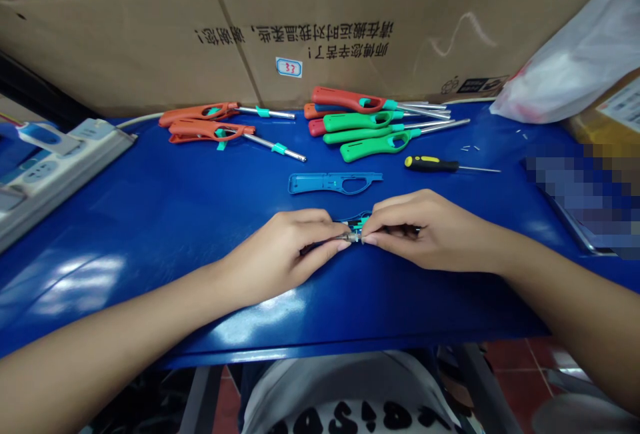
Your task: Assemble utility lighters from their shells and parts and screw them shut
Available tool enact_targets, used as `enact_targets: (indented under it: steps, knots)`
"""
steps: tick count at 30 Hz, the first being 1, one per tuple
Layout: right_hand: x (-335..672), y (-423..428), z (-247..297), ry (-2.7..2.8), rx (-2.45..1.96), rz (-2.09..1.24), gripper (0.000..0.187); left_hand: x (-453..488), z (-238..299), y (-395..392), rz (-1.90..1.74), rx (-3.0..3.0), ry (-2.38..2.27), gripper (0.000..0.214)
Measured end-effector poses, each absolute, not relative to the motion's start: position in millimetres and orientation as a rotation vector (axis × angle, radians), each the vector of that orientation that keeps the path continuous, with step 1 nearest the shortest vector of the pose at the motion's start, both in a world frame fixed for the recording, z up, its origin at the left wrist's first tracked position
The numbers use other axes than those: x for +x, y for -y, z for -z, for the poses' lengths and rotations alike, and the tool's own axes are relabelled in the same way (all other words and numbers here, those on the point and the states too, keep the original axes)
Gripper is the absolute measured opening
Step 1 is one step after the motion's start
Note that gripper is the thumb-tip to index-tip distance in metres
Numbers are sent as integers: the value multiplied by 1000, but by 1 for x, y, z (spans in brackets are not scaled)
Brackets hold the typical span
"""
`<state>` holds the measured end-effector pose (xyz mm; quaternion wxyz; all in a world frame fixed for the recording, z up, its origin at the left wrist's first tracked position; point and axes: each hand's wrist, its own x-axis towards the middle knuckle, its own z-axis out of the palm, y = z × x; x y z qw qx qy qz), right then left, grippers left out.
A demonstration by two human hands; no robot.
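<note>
My left hand and my right hand meet near the middle of the blue table, fingertips almost touching. Between them is a small metallic part, pinched from both sides; its exact kind is too small to tell. Just behind the fingers lies a blue lighter shell half with green and black pieces, mostly hidden by my hands. Farther back an opened blue shell half of a long-nosed lighter lies with its inside facing up.
Orange lighters lie at back left, and several green and red lighters at back centre. A screwdriver and tiny pins are to the right. A power strip stands left, a plastic bag right, a cardboard box behind.
</note>
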<state>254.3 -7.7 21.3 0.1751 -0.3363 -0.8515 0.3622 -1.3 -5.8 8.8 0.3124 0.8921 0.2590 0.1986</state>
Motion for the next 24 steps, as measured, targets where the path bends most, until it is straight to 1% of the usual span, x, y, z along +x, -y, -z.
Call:
enact_targets:
  steps: [12, 24]
  knots:
    - [253, 7, -20, 2414, -915, -998, 17, -2, -7, 7, -574, 2376, -651, 24]
    - [255, 7, -15, 2454, -894, -963, 20, -2, -5, 9, -536, 2386, -673, 24]
